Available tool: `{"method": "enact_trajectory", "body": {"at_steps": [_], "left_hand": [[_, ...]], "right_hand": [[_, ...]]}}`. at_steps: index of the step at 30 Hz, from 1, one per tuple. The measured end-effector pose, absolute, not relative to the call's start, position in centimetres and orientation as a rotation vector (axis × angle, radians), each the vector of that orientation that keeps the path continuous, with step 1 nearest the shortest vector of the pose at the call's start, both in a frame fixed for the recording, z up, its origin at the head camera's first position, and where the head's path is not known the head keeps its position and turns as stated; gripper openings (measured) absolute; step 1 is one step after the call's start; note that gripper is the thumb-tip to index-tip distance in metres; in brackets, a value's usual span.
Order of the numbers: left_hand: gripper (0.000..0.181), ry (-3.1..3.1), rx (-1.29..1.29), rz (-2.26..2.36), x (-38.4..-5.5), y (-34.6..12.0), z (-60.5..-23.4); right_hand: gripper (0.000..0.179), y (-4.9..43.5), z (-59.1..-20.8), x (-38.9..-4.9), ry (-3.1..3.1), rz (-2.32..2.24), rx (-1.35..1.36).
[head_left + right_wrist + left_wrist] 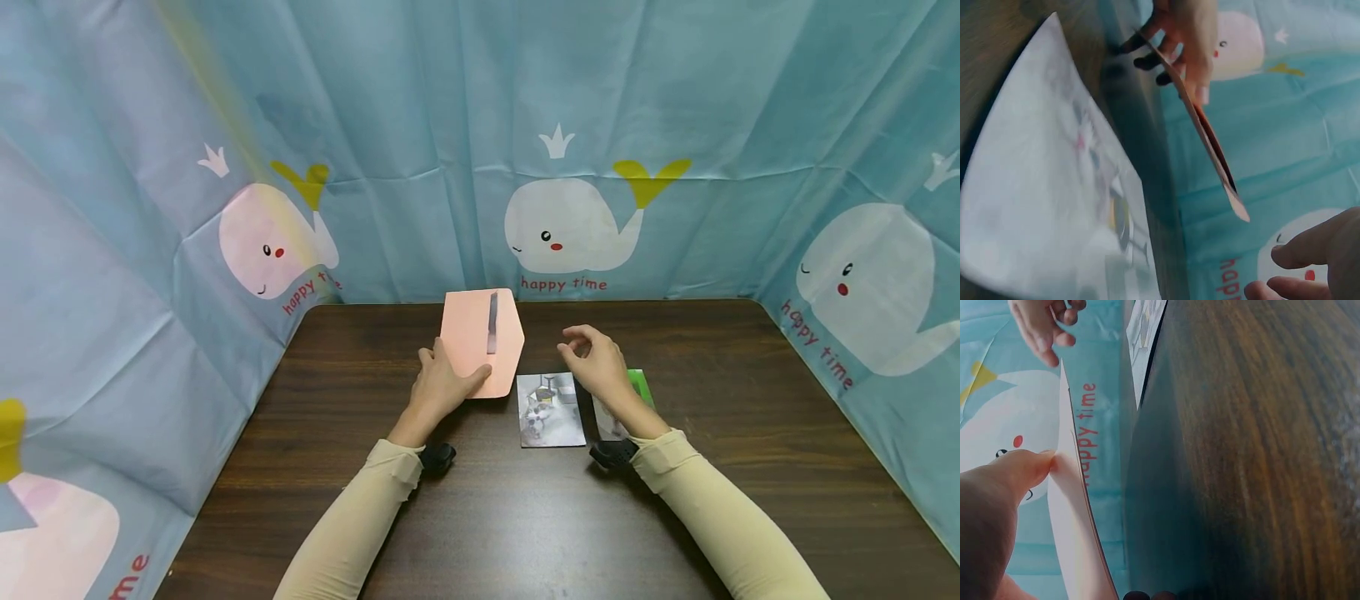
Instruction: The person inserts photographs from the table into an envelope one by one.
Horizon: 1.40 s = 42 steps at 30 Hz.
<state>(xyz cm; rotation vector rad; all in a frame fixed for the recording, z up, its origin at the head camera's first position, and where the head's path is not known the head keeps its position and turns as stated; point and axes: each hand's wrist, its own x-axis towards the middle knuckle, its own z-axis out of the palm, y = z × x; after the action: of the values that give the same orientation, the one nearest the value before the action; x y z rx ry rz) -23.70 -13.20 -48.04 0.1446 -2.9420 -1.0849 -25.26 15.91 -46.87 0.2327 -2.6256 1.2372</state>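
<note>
Envelope (467, 321) was held tilted over counter (487, 533), beyond photo card (551, 421). Left hand's (438, 385) grip pinched near end; right hand's (600, 365) grip empty, fingers relaxed. Looked light, bendy, crease-prone; edges seemed best hold, off flap.

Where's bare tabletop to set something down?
Free: dark table left of the left hand, right of the right hand, and between the sleeves, nearer than the grey card. Crowded: the middle, around the pink envelope, grey card and green item.
</note>
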Motion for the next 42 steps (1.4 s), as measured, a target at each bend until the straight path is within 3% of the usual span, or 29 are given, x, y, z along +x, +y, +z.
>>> {"method": "enact_trajectory", "body": {"at_steps": [21,42], "left_hand": [[0.125,-2.929,0.143,-1.081,-23.8,-13.1,-48.3],[0.128,-2.939,0.16,-1.082,-23.8,-13.2,-48.4]], "right_hand": [[0.053,25.0,-47.5,-21.4,-2.895,0.913,0.093],[0.076,27.4,-47.8,-18.2,-3.111,0.544,0.038]]}}
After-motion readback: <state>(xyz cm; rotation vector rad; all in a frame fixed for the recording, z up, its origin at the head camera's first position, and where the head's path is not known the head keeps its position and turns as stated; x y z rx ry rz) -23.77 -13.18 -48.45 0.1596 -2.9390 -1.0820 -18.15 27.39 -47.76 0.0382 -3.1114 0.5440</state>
